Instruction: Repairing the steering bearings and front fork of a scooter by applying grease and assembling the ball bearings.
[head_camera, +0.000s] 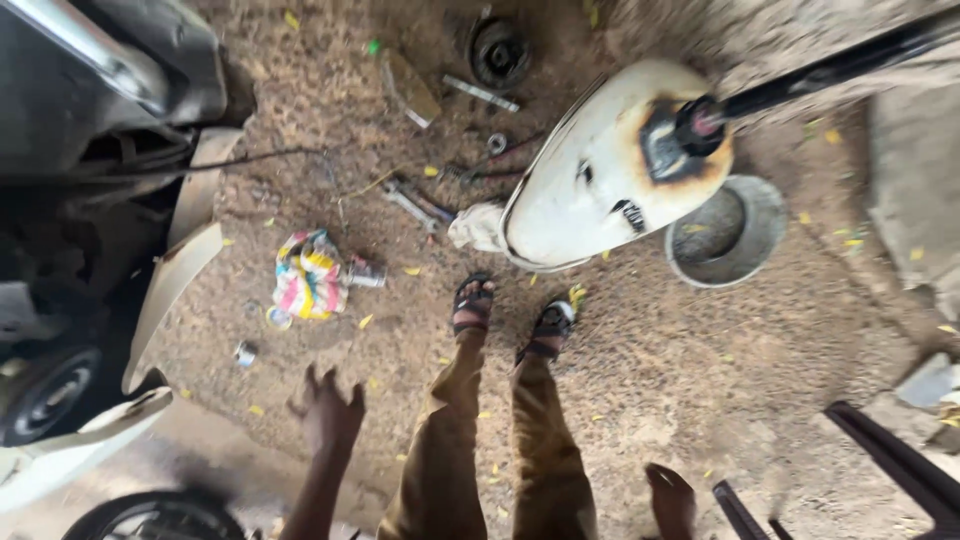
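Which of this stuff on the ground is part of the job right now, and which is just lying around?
Job in hand:
left hand, open, empty
right hand, empty
white fuel tank, nearest ahead

Lying about:
metal basin
colourful rag
wrenches
small tin

A single head-worn camera looks steeply down from standing height at the dirt ground (640, 370), facing forward past the person's sandalled feet (510, 320). Both hands sit at the lower frame edge. Distance is moderate; motion blur softens detail. No second view is supplied for overlap
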